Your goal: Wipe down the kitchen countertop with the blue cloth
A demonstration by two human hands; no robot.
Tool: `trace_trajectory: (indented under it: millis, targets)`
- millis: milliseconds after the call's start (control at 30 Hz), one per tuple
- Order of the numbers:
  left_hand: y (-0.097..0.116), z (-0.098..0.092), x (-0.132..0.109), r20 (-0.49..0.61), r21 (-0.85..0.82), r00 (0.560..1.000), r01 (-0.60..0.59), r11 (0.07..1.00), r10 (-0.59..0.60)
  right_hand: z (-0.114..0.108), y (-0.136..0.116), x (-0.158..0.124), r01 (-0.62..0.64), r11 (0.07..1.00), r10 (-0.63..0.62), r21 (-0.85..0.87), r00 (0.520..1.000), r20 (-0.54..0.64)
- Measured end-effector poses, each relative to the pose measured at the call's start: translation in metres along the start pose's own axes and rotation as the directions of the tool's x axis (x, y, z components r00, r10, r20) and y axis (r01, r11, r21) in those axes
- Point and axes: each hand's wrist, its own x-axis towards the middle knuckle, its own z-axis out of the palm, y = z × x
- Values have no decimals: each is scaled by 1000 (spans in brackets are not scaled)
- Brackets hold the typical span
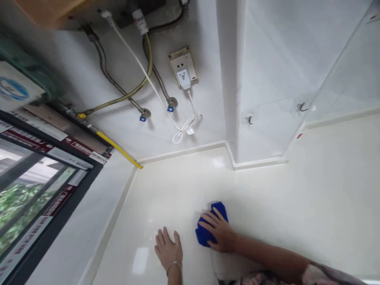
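A folded blue cloth point(203, 236) lies on the glossy cream countertop point(261, 206). My right hand point(222, 232) is spread over it, pressing it down, with the thumb near its lower edge. Part of the cloth is hidden beneath the palm and fingers. To the left, my left hand point(168, 249) rests flat on the countertop, its fingers extended and nothing in it. A bracelet point(174, 264) circles the left wrist.
Against the back wall are a plugged-in socket point(183, 69), a looped white cord point(185, 128), hoses with two blue-handled valves point(145, 114) and a yellow pipe point(118, 149). A wall corner point(234, 164) juts out. Hooks point(249, 118) hang at right; a window point(35, 190) is at left.
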Motion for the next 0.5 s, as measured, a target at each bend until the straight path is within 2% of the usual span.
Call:
trace_trajectory:
  millis: [100,200,333,500]
  targets:
    - [-3,3,-1,6,-7,1000,-6,1000,6,-13,37,-33,-77,992,68,-103,994,-86]
    - [-5,7,-2,-8,-14,1000,-8,1000,8,-36,79,-26,-220,956,185,-195,966,-182]
    - [-9,10,-3,-8,-6,1000,-9,1000,9,-66,123,36,-375,889,314,-263,917,-247]
    - [-14,16,-5,6,21,1000,-18,1000,18,-83,159,138,-622,714,512,-321,777,-367]
